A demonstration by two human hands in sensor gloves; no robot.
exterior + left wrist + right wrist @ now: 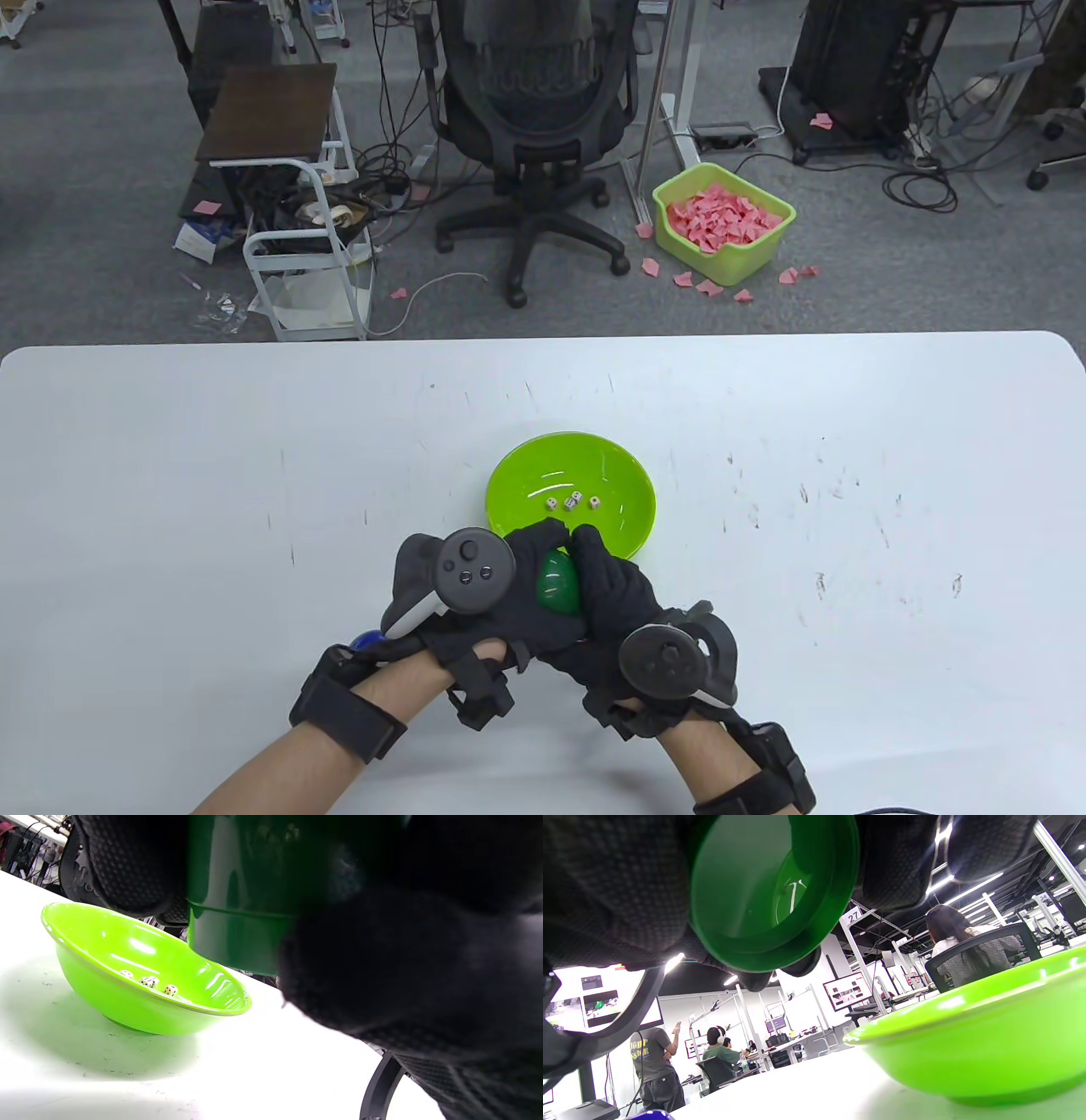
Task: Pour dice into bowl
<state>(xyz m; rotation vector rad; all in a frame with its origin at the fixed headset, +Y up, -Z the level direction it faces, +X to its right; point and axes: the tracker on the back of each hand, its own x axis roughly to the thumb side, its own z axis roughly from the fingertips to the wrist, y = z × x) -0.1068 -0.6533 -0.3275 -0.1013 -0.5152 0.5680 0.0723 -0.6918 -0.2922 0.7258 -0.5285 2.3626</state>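
A lime green bowl (pixel 632 509) sits on the white table (pixel 212 475) with several small white dice (pixel 573 503) at its bottom. Both gloved hands hold a dark green cup (pixel 558 581) together, just above the bowl's near rim. My left hand (pixel 517 594) grips it from the left and my right hand (pixel 611 594) from the right. In the right wrist view the cup (pixel 763 899) is tilted, its open mouth faces the camera and it looks empty. The left wrist view shows the cup (pixel 242 899) beside the bowl (pixel 127 1010), with the dice (pixel 149 981) inside.
A small blue object (pixel 366 638) lies on the table, partly hidden under my left wrist. Beyond the table's far edge are an office chair (pixel 530 127), a small cart (pixel 297 246) and a green bin of pink scraps (pixel 721 222) on the floor.
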